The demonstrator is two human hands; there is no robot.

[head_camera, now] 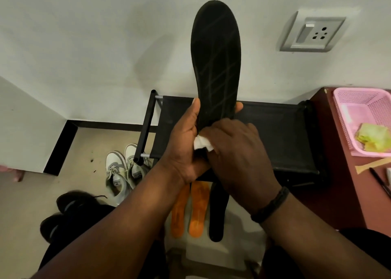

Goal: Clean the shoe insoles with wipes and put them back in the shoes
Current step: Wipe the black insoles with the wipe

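Black insole (215, 63) held up tall in front of the white wall, toe end up. Left hand (186, 149) wrapped round its lower part, thumb on the left edge, fingers (239, 107) curled round the right edge. Right hand (237, 151) laid over the heel end, fingers bent down on a white wipe (202, 144), pressing it to the insole. Black band (273, 204) on the right wrist.

Behind the hands, a black shoe rack (281, 130) against the wall, partly hidden by both hands. On the floor below, 2 orange insoles (197, 211) side by side, and 1 more black insole (218, 215) just right of them; their top ends hidden by the arms. Left of the rack, 2 white shoes (120, 173) close together. Nearer, 2 black shoes (69, 213), partly hidden by the left arm.

On the right, a dark red counter (338, 183) with a pink basket (359, 109) holding something yellow-green (374, 139). Wall socket (313, 33) up on the right.
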